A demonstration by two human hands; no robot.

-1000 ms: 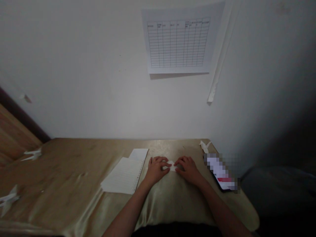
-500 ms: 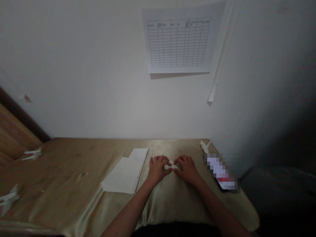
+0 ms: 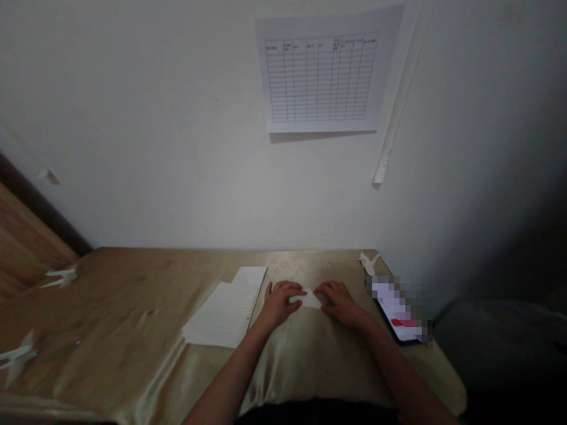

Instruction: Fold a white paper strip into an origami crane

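Note:
A small piece of folded white paper (image 3: 312,299) lies on the cloth-covered table between my two hands. My left hand (image 3: 280,301) has its thumb and index finger closed around the paper's left side. At the paper's right edge is my right hand (image 3: 340,302), its thumb and index finger apart, the fingertips at or touching the edge. To the left of my left hand lies a stack of lined white sheets (image 3: 219,316) with punched holes along one side.
A phone (image 3: 396,313), partly blurred out, lies on the right. Behind it stands a folded paper bird (image 3: 368,263). Two similar paper birds (image 3: 62,276) (image 3: 18,357) lie far left. The wall (image 3: 177,147) with a printed table sheet (image 3: 323,77) rises behind the table (image 3: 128,295).
My hands have moved slightly apart, the right one to the right and its thumb away from the left thumb. More of the folded paper shows between them.

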